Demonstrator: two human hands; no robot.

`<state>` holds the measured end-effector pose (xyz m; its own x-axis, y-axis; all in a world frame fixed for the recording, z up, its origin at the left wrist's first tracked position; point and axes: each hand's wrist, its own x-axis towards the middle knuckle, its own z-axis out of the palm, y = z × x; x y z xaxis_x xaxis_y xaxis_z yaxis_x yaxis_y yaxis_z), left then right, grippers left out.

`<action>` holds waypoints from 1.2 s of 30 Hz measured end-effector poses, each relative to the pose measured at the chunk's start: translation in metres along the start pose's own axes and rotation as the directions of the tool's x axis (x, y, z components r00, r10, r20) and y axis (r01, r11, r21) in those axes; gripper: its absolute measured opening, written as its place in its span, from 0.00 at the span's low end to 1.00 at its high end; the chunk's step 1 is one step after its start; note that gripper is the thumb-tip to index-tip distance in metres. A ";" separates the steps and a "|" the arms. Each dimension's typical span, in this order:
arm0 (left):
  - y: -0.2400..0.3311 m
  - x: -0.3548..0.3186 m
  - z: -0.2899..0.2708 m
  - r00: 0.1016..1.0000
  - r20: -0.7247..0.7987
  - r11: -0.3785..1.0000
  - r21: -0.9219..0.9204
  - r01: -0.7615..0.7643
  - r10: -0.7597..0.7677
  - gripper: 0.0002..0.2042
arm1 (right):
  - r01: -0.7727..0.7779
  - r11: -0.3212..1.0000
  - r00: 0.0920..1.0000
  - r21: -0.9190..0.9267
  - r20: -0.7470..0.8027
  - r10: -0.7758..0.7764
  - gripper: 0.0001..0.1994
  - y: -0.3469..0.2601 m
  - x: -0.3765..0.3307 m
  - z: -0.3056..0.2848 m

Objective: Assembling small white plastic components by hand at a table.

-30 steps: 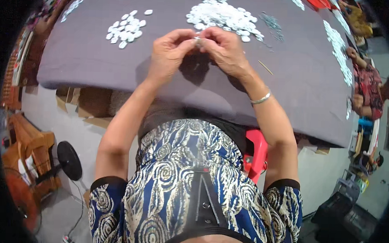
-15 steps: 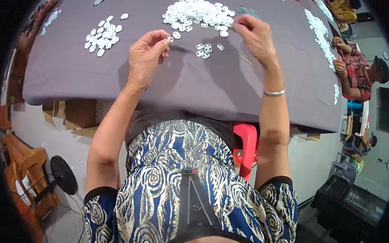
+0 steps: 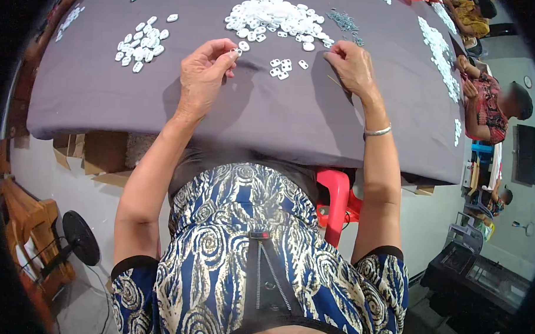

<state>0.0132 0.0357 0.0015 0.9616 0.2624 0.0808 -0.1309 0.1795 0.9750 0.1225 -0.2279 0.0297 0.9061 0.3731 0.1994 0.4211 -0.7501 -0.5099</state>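
Observation:
My left hand (image 3: 203,76) pinches a small white plastic piece with holes (image 3: 238,52) between thumb and forefinger, just above the cloth. To the right, my right hand (image 3: 353,67) is closed, its thumb and fingertips pressed together low over the cloth; what they hold, if anything, is too small to make out. Beyond that hand lies a loose heap of small dark metal pins or screws (image 3: 343,21). A thin yellowish stick (image 3: 334,80) rests beside its wrist. Between my hands sit several squarish white pieces with dark holes (image 3: 281,68).
A large pile of white oval pieces (image 3: 273,17) lies ahead, and a smaller one (image 3: 141,45) to the left. More white pieces (image 3: 439,55) spread along the right side of the grey tablecloth (image 3: 269,120), where another person (image 3: 499,110) works. A red chair (image 3: 335,199) stands below.
My right hand has come down and nearer from the edge of the large pile, uncovering more of the metal pieces. The left hand keeps its pinch almost unmoved.

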 end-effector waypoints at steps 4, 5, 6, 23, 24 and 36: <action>0.003 0.000 0.002 1.000 -0.016 1.000 0.021 -0.002 0.003 0.06 | 0.086 0.996 0.996 -0.021 0.005 -0.086 0.09 -0.003 0.009 0.011; 0.000 0.001 0.001 1.000 -0.005 1.000 0.012 -0.009 0.009 0.06 | 0.088 0.996 0.996 -0.020 0.009 -0.088 0.09 -0.004 0.009 0.012; -0.001 0.001 0.000 1.000 0.007 1.000 0.003 -0.017 0.017 0.06 | 0.063 0.997 0.998 0.050 0.007 -0.064 0.09 -0.007 0.009 0.010; 0.001 0.001 0.002 1.000 -0.005 1.000 -0.004 -0.026 0.026 0.06 | 0.256 0.959 0.967 0.122 -0.053 -0.251 0.05 -0.009 0.004 0.013; 0.000 0.002 0.003 0.999 -0.011 0.999 -0.010 -0.034 0.034 0.06 | 0.255 0.959 0.967 0.122 -0.053 -0.250 0.05 -0.008 0.005 0.015; 0.000 0.001 0.001 0.999 -0.003 0.998 0.049 -0.043 0.043 0.06 | 0.247 0.967 0.969 0.068 -0.039 -0.245 0.06 -0.002 0.001 0.013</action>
<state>0.0144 0.0351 0.0020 0.9544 0.2724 0.1221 -0.1600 0.1212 0.9796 0.1221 -0.2190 0.0203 0.7763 0.5240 0.3504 0.6280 -0.5956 -0.5008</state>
